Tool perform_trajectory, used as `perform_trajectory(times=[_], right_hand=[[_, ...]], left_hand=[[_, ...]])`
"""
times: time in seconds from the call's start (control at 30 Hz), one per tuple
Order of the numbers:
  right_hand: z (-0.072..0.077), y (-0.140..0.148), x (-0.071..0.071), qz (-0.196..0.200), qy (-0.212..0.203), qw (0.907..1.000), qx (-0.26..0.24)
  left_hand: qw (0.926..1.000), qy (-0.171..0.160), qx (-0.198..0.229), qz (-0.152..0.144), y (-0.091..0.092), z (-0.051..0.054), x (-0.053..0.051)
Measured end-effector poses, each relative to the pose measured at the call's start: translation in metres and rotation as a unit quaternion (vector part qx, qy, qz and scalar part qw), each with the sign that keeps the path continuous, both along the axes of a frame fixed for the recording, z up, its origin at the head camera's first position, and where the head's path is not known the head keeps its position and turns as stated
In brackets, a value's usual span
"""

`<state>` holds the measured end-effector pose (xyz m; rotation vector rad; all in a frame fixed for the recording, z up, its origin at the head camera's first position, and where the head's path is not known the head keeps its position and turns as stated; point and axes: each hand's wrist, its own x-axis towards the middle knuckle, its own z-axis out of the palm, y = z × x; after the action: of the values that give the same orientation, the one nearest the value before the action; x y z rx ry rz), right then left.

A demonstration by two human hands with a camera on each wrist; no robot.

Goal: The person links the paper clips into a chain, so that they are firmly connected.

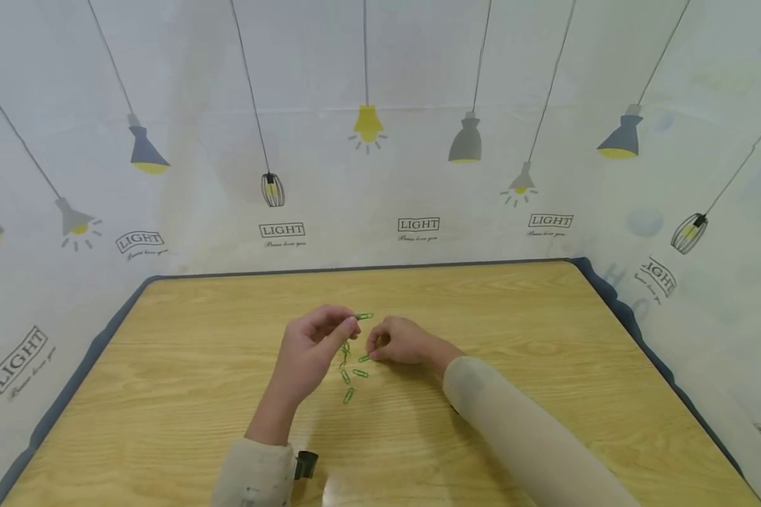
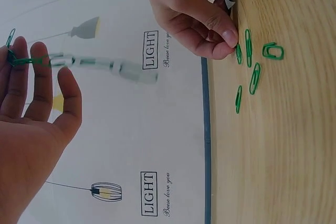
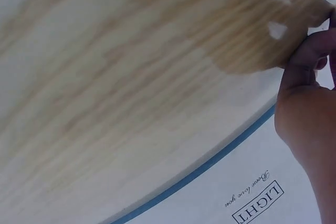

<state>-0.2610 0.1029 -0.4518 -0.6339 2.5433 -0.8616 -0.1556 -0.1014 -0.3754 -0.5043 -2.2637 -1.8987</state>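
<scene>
Printed backdrop (image 1: 418,183), woodgrain table (image 1: 196,345), paperclips (image 2: 254,78)

"How is the green paper-clip chain (image 2: 86,61) held?"
"It is held by the left hand (image 1: 311,348), dangling, partly blurred."
"The loose clips (image 2: 254,79)?"
"Scattered on the bench (image 1: 196,352), one pinched by the right hand (image 1: 401,339)."

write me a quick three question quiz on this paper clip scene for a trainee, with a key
1. Multiple choice: what colour are the loose paper clips?
a) red
b) green
c) blue

2. True or false: the clip chain hangs from the left hand.

3. Short answer: what is at the fingertips of the right hand?

Key:
1. b
2. True
3. One of the loose paper clips
</scene>
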Motion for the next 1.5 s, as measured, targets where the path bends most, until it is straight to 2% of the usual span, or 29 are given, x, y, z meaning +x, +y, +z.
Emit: perform_trajectory(times=[0.17,0.27,0.33,0.4,0.5,0.63,0.87,0.93,1.0,1.13,1.4,1.5], right_hand=[[0.004,0.001,0.001,0.006,-0.004,1.0,0.005],[0.006,0.007,0.002,-0.001,-0.054,0.9977,-0.041],[0.006,0.014,0.002,-0.014,-0.111,0.9886,-0.101],[0.006,0.024,0.002,-0.032,-0.162,0.9728,-0.162],[0.004,0.036,0.003,-0.061,-0.197,0.9511,-0.23],[0.011,0.043,0.004,-0.089,-0.178,0.937,-0.287],[0.032,0.043,0.013,-0.087,-0.142,0.9199,-0.355],[0.037,0.042,0.018,-0.098,-0.144,0.9087,-0.379],[0.04,0.041,0.024,-0.11,-0.149,0.8934,-0.409],[0.044,0.04,0.038,-0.11,-0.146,0.8707,-0.457],[0.059,0.031,0.068,-0.11,-0.088,0.8469,-0.513],[0.065,0.031,0.079,-0.125,-0.066,0.8326,-0.535]], left_hand=[[1.0,0.001,0.001,-0.002,-0.002,0.001,0.0],[1.0,0.003,0.0,-0.001,-0.003,0.001,0.0],[1.0,0.003,0.002,-0.001,-0.004,0.001,0.0],[1.0,0.0,0.004,0.001,-0.004,0.001,0.001],[0.9999,-0.008,0.006,0.004,-0.005,0.001,0.002],[0.9999,-0.012,0.009,0.004,-0.004,0.0,0.002],[0.9998,-0.011,0.015,0.001,-0.003,0.002,0.003],[0.9998,-0.012,0.016,0.001,-0.002,0.001,0.003],[0.9998,-0.014,0.015,0.001,-0.002,0.0,0.002],[0.9997,-0.019,0.015,0.001,0.0,0.001,0.001],[0.9996,-0.024,0.014,0.003,0.006,0.008,0.002],[0.9997,-0.021,0.01,0.002,0.008,0.008,0.0]])
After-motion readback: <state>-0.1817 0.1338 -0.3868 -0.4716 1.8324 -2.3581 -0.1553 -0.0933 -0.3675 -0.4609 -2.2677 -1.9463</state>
